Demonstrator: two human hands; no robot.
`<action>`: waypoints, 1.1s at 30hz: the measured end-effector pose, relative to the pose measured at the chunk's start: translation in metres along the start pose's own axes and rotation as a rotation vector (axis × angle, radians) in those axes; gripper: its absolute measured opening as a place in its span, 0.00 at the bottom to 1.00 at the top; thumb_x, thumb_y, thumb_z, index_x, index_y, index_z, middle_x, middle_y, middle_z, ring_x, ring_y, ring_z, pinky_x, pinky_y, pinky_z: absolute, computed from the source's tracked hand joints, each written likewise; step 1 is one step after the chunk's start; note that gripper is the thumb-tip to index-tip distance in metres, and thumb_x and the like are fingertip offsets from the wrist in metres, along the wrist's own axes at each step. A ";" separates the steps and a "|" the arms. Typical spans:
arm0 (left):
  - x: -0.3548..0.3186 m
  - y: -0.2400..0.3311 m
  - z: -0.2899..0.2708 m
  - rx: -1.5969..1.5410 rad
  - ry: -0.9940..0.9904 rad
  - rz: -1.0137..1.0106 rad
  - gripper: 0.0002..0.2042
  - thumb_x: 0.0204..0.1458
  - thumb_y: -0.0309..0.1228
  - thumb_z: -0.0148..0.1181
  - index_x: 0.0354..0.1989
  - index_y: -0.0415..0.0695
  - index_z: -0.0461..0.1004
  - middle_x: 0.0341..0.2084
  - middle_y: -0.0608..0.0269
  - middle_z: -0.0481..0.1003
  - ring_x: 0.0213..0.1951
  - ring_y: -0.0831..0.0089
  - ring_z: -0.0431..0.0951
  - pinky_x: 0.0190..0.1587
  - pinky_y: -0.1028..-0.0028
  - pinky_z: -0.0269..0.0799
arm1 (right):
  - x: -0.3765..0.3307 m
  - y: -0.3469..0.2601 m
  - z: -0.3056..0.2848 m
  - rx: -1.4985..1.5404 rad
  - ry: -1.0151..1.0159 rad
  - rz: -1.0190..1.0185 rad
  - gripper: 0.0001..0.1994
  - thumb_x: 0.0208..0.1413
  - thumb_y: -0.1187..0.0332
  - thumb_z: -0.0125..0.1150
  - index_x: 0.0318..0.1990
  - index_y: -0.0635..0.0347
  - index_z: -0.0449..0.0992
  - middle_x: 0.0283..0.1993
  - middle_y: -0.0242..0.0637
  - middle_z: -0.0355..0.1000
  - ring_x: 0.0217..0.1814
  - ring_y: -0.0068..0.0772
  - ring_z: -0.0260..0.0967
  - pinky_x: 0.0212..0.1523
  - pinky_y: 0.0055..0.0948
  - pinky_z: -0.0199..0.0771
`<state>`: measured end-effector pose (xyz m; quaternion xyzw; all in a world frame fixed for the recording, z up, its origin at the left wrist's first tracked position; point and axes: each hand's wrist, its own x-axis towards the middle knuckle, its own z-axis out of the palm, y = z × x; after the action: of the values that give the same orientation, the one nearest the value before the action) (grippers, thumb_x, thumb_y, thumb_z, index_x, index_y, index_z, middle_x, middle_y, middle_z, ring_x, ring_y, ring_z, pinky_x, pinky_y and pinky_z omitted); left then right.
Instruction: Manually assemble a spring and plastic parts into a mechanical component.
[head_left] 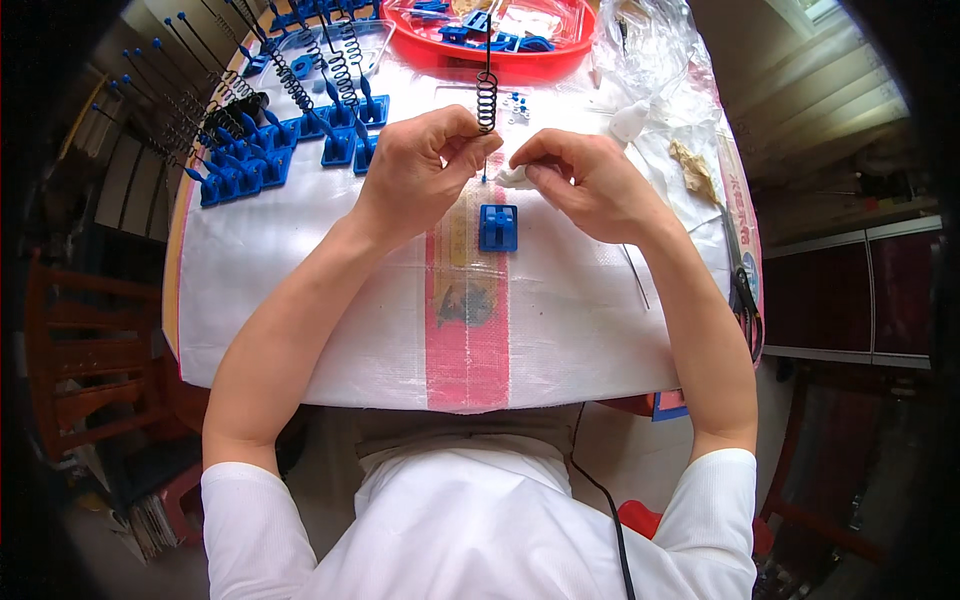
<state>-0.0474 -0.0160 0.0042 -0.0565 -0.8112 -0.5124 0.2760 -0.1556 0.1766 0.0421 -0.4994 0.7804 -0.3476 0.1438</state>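
Note:
My left hand pinches the lower end of a black coil spring, which stands upright with a thin dark rod rising from its top. Below those fingertips a thin stem ends in a small blue tip. Close by on the right, my right hand is closed on a small soft-looking white piece; whether it is cloth or tissue I cannot tell. Just under both hands, a square blue plastic base with a raised middle lies on the table cover.
Blue bases with black springs crowd the far left. A red basin of blue parts stands at the back. Clear plastic bags, a white bulb-shaped object and black-handled scissors lie to the right.

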 end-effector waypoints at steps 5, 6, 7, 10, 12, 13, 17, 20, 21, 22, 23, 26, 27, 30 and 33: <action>0.000 0.001 0.000 0.015 -0.003 -0.010 0.05 0.55 0.25 0.66 0.32 0.36 0.78 0.24 0.60 0.79 0.25 0.80 0.77 0.28 0.78 0.73 | 0.005 -0.001 0.009 -0.035 0.046 -0.067 0.08 0.58 0.75 0.57 0.43 0.64 0.79 0.34 0.41 0.79 0.33 0.29 0.73 0.40 0.28 0.75; 0.000 0.000 0.000 0.005 0.001 -0.001 0.06 0.55 0.26 0.66 0.32 0.36 0.78 0.23 0.60 0.79 0.25 0.80 0.76 0.28 0.78 0.73 | 0.006 -0.001 0.011 -0.058 0.050 -0.087 0.08 0.58 0.75 0.57 0.42 0.64 0.80 0.34 0.41 0.79 0.33 0.29 0.73 0.39 0.28 0.75; 0.000 0.000 0.000 -0.006 0.006 0.008 0.06 0.55 0.26 0.66 0.32 0.35 0.78 0.23 0.60 0.79 0.25 0.80 0.76 0.28 0.78 0.72 | 0.006 0.000 0.011 -0.082 0.053 -0.107 0.08 0.58 0.75 0.57 0.42 0.64 0.80 0.34 0.41 0.79 0.32 0.28 0.73 0.38 0.27 0.75; 0.000 -0.001 0.001 -0.014 0.004 0.002 0.06 0.55 0.26 0.66 0.32 0.35 0.77 0.23 0.60 0.78 0.24 0.81 0.75 0.27 0.78 0.71 | 0.003 0.000 0.005 -0.036 0.069 -0.054 0.07 0.57 0.75 0.58 0.41 0.64 0.80 0.33 0.40 0.79 0.31 0.27 0.73 0.36 0.27 0.75; 0.000 0.000 0.001 -0.013 0.002 -0.004 0.06 0.55 0.26 0.66 0.32 0.35 0.77 0.22 0.61 0.78 0.24 0.81 0.74 0.27 0.78 0.70 | 0.000 -0.008 -0.005 -0.036 0.070 -0.006 0.10 0.54 0.74 0.58 0.41 0.64 0.81 0.34 0.46 0.79 0.34 0.40 0.76 0.39 0.33 0.76; 0.000 0.000 0.001 -0.013 0.003 -0.003 0.06 0.55 0.25 0.66 0.32 0.35 0.77 0.22 0.61 0.78 0.24 0.81 0.74 0.27 0.78 0.70 | 0.000 -0.010 -0.008 -0.036 0.071 0.017 0.11 0.52 0.73 0.57 0.41 0.63 0.82 0.35 0.50 0.79 0.35 0.46 0.77 0.40 0.36 0.77; 0.001 0.000 0.001 -0.029 0.000 0.008 0.06 0.55 0.25 0.65 0.32 0.35 0.77 0.22 0.62 0.78 0.24 0.82 0.73 0.27 0.78 0.70 | 0.003 -0.006 0.001 -0.110 0.075 -0.117 0.08 0.54 0.76 0.61 0.41 0.63 0.81 0.36 0.40 0.79 0.33 0.30 0.75 0.36 0.28 0.75; 0.001 -0.002 0.000 -0.026 0.002 0.009 0.05 0.55 0.25 0.66 0.32 0.35 0.77 0.22 0.62 0.78 0.24 0.82 0.73 0.27 0.78 0.70 | 0.008 -0.007 0.009 -0.088 0.037 -0.147 0.08 0.54 0.77 0.61 0.41 0.63 0.81 0.37 0.41 0.79 0.34 0.32 0.76 0.38 0.28 0.76; 0.001 -0.002 0.000 -0.027 0.002 0.010 0.05 0.55 0.25 0.66 0.32 0.35 0.77 0.22 0.62 0.78 0.24 0.82 0.73 0.27 0.78 0.70 | 0.008 -0.007 0.010 -0.096 0.027 -0.137 0.08 0.54 0.77 0.61 0.41 0.63 0.81 0.37 0.41 0.79 0.34 0.31 0.76 0.38 0.27 0.76; 0.000 -0.002 0.000 -0.027 0.002 0.011 0.05 0.55 0.25 0.66 0.32 0.35 0.78 0.22 0.62 0.78 0.24 0.82 0.73 0.27 0.78 0.70 | 0.008 -0.006 0.010 -0.105 0.017 -0.127 0.08 0.54 0.77 0.61 0.41 0.63 0.81 0.37 0.41 0.79 0.34 0.30 0.76 0.38 0.27 0.76; 0.001 -0.003 0.000 -0.028 0.001 0.012 0.05 0.55 0.25 0.66 0.32 0.35 0.78 0.22 0.61 0.78 0.24 0.82 0.73 0.27 0.78 0.70 | 0.008 -0.006 0.010 -0.114 0.007 -0.118 0.08 0.54 0.77 0.61 0.41 0.64 0.81 0.37 0.40 0.79 0.34 0.30 0.75 0.38 0.27 0.76; 0.001 -0.002 0.000 -0.015 -0.003 -0.005 0.05 0.55 0.26 0.66 0.32 0.36 0.78 0.22 0.61 0.78 0.24 0.82 0.74 0.27 0.77 0.71 | 0.002 -0.002 -0.002 -0.015 0.071 -0.069 0.07 0.55 0.77 0.62 0.41 0.63 0.82 0.35 0.37 0.79 0.33 0.25 0.74 0.36 0.25 0.75; 0.001 -0.002 0.000 -0.010 0.000 -0.003 0.06 0.55 0.26 0.66 0.32 0.36 0.78 0.22 0.61 0.78 0.24 0.81 0.73 0.27 0.77 0.70 | -0.002 -0.004 -0.008 0.022 0.077 -0.030 0.07 0.55 0.76 0.62 0.41 0.64 0.81 0.33 0.38 0.79 0.31 0.25 0.75 0.34 0.26 0.75; 0.000 0.001 0.000 0.004 -0.001 0.005 0.07 0.56 0.27 0.66 0.32 0.36 0.77 0.21 0.61 0.77 0.23 0.81 0.73 0.26 0.77 0.70 | -0.013 -0.006 -0.022 0.145 0.113 0.029 0.07 0.56 0.74 0.62 0.41 0.64 0.81 0.26 0.36 0.78 0.26 0.21 0.75 0.28 0.24 0.74; 0.001 0.002 -0.001 0.032 -0.039 0.015 0.07 0.57 0.27 0.64 0.32 0.36 0.77 0.21 0.64 0.77 0.24 0.82 0.74 0.28 0.78 0.71 | -0.028 -0.006 -0.039 -0.041 0.193 -0.017 0.06 0.56 0.74 0.62 0.40 0.64 0.79 0.28 0.37 0.79 0.27 0.22 0.76 0.29 0.22 0.75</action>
<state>-0.0470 -0.0158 0.0064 -0.0680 -0.8241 -0.4960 0.2649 -0.1612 0.2153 0.0711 -0.4729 0.7934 -0.3793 0.0549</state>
